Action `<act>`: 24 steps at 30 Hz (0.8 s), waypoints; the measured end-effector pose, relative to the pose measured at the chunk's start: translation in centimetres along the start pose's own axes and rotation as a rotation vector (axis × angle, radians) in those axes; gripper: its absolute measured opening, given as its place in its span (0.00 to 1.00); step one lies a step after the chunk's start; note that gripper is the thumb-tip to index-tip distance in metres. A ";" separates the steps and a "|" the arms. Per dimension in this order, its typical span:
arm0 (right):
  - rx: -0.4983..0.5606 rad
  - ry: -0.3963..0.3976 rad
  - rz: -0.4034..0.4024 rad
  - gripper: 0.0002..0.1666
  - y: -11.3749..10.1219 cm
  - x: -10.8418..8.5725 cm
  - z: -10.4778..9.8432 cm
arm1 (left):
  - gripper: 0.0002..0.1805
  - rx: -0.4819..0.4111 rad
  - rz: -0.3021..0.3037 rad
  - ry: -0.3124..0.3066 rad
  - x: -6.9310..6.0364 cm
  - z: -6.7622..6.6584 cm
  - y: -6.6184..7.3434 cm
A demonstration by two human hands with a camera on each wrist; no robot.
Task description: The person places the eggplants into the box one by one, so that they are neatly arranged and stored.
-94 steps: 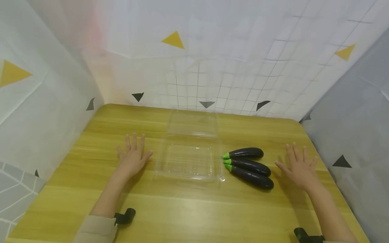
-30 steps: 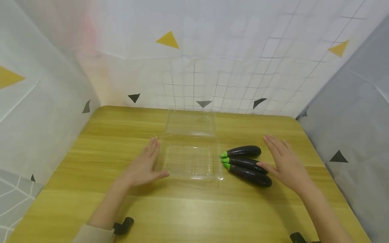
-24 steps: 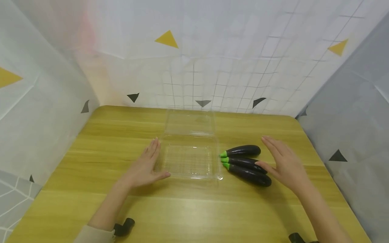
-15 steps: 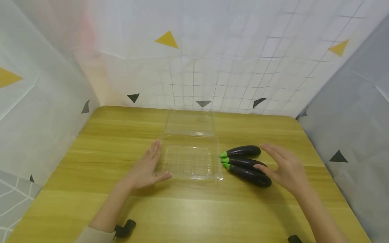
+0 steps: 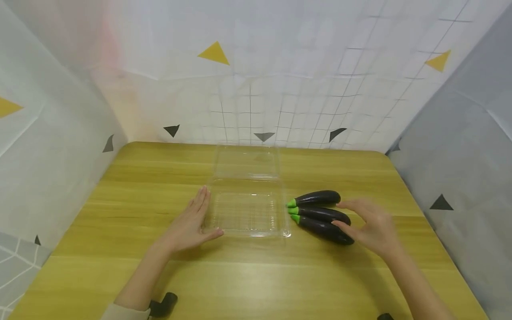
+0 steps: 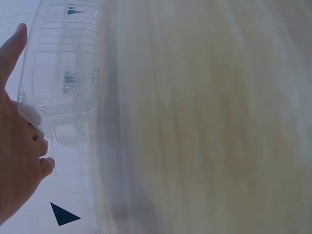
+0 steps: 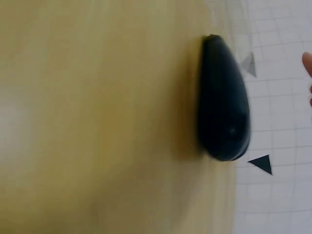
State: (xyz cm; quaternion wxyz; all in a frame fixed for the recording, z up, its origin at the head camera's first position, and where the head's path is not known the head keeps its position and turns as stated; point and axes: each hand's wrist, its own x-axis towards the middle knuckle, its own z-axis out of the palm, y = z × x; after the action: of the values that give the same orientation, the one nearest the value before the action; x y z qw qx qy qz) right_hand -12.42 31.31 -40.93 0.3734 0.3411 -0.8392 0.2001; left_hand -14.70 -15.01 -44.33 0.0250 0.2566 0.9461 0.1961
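In the head view a clear plastic clamshell container [image 5: 256, 234] lies unfolded on the table, its lid [image 5: 246, 162] spread toward the back wall. My left hand [image 5: 187, 226] rests along the container's left side, fingers straight and thumb by the front edge. Right of the container, three dark eggplants lie side by side with green stem ends toward it: a back one [image 5: 320, 197], a middle one [image 5: 322, 214] and a front one [image 5: 326, 229]. My right hand [image 5: 372, 226] is at their blunt ends, thumb and fingers apart around the middle eggplant; contact is unclear. The right wrist view shows one eggplant [image 7: 223, 102] close up.
The wooden table [image 5: 248, 280] ends at a white sheeted wall [image 5: 160, 102] behind the lid. Grey-white sheets [image 5: 472, 178] stand along the sides. A black wrist mount [image 5: 164, 304] sits on the left forearm.
Both hands have moved inward from lying spread on the table. The left has come to the container's side; the right has lowered toward the eggplants, its thumb and fingers drawing closer together.
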 end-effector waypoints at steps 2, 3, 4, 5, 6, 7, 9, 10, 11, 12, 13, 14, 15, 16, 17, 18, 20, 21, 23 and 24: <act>-0.021 -0.062 0.017 0.26 0.2 -0.9 0.2 | 0.62 0.001 -0.002 0.001 0.0 0.0 0.0; -0.030 -0.103 0.033 0.24 0.3 -1.4 0.3 | 0.62 -0.001 -0.005 0.000 0.0 0.0 0.0; -0.037 -0.136 0.047 0.22 0.4 -1.9 0.4 | 0.61 0.000 -0.008 -0.001 0.0 0.1 0.0; -0.043 -0.169 0.063 0.21 0.4 -2.4 0.6 | 0.61 -0.002 -0.010 -0.002 0.0 0.1 0.0; -0.048 -0.203 0.083 0.21 0.4 -2.8 0.6 | 0.61 -0.003 -0.011 -0.002 -0.1 0.1 0.0; -0.050 -0.234 0.102 0.21 0.5 -3.2 0.7 | 0.61 -0.004 -0.012 -0.002 -0.1 0.2 0.0; -0.057 -0.271 0.126 0.22 0.5 -3.9 0.9 | 0.61 -0.006 -0.015 -0.004 -0.1 0.2 0.0; -0.059 -0.278 0.130 0.22 0.5 -4.1 1.0 | 0.61 -0.008 -0.015 -0.005 -0.1 0.2 0.0; -0.061 -0.290 0.136 0.23 0.5 -4.3 1.0 | 0.61 -0.010 -0.017 -0.006 -0.1 0.2 0.0; -0.063 -0.297 0.140 0.23 0.4 -4.5 1.0 | 0.61 -0.011 -0.019 -0.007 -0.1 0.2 0.1; -0.066 -0.304 0.142 0.24 0.3 -4.7 1.0 | 0.62 -0.012 -0.021 -0.009 -0.1 0.2 0.1; -0.070 -0.306 0.143 0.25 0.2 -4.9 1.0 | 0.62 -0.016 -0.024 -0.011 -0.1 0.2 0.1; -0.072 -0.311 0.146 0.26 0.1 -5.0 1.0 | 0.62 -0.018 -0.024 -0.013 -0.1 0.2 0.1; -0.076 -0.316 0.149 0.27 0.0 -5.2 1.0 | 0.62 -0.020 -0.025 -0.015 -0.1 0.2 0.1; -0.076 -0.323 0.155 0.28 -0.2 -5.3 1.0 | 0.62 -0.022 -0.026 -0.016 -0.1 0.2 0.1; -0.076 -0.330 0.161 0.29 -0.3 -5.4 1.0 | 0.62 -0.022 -0.026 -0.015 -0.1 0.2 0.1; -0.089 -0.349 0.178 0.33 -0.5 -5.7 0.9 | 0.62 -0.024 -0.025 -0.013 0.0 0.2 0.0; -0.092 -0.362 0.187 0.34 -0.6 -5.8 0.9 | 0.62 -0.022 -0.025 -0.012 0.0 0.2 0.0; -0.097 -0.384 0.206 0.36 -0.8 -6.0 0.9 | 0.63 -0.023 -0.027 -0.014 0.0 0.2 -0.1; -0.100 -0.393 0.216 0.36 -0.8 -6.1 0.9 | 0.63 -0.021 -0.028 -0.015 0.0 0.2 -0.1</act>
State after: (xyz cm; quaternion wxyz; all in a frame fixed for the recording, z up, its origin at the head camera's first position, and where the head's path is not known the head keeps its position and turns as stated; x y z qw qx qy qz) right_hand -9.28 32.81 -46.07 0.1956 0.2629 -0.9363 0.1267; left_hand -14.73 -14.99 -44.52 0.0373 0.2447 0.9473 0.2036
